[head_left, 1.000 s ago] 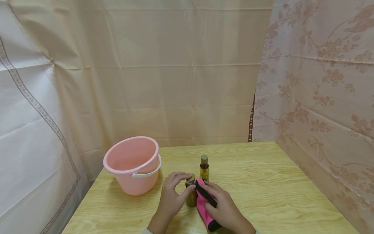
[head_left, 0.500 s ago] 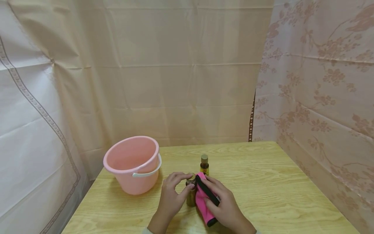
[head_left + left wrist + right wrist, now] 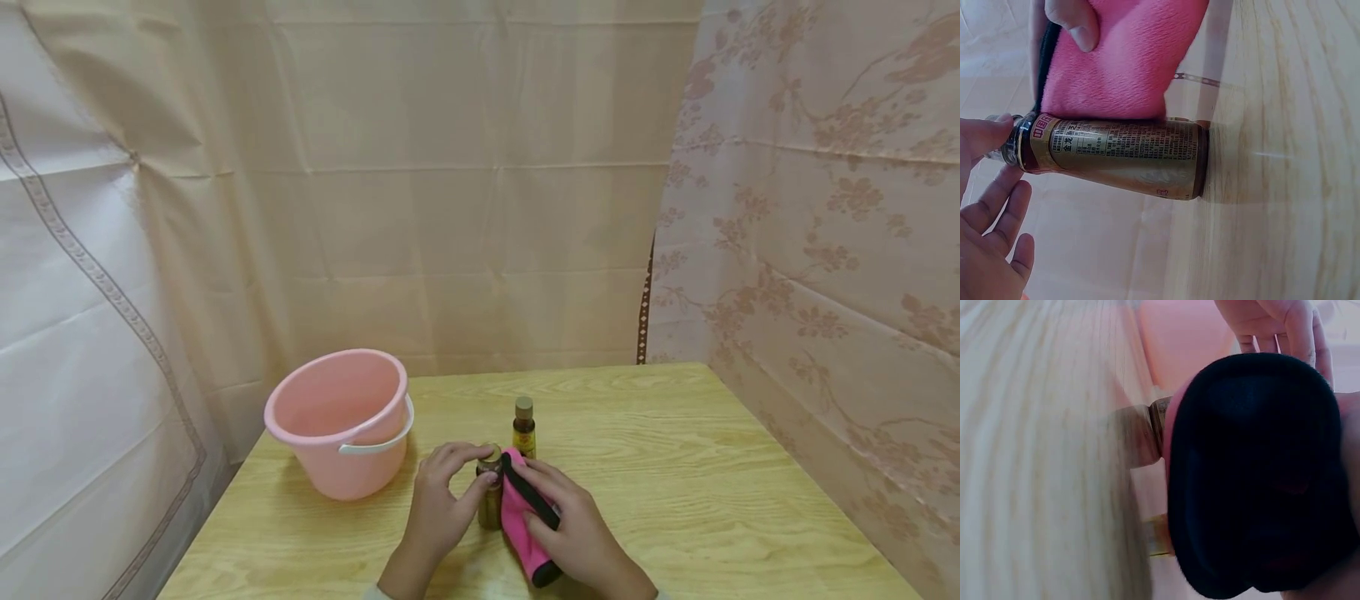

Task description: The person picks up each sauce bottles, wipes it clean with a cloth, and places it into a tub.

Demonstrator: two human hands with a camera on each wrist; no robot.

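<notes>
A brown glass bottle (image 3: 491, 507) with a gold label stands upright on the table, its label (image 3: 1129, 153) covered in small print in the left wrist view. My left hand (image 3: 441, 502) steadies it by the cap and neck, between thumb and fingers. My right hand (image 3: 576, 523) grips a folded pink plush cloth (image 3: 516, 518) with black edging. That cloth touches the side of the bottle. Seen from the right wrist, the cloth's dark side (image 3: 1254, 475) hides most of the bottle. Just behind the cloth stands a second bottle (image 3: 524, 427), dark with a yellow label, its lower part hidden.
A pink bucket (image 3: 351, 467) with a white handle (image 3: 378, 447) stands at the left of the wooden table (image 3: 705, 483). Beige curtains (image 3: 480, 183) hang behind the table, and a flowered curtain (image 3: 832, 217) hangs along the right side.
The cloth and right hand shift slightly up along the bottle, then slightly back down. My left hand keeps its hold on the cap and neck; bottles and bucket stay put.
</notes>
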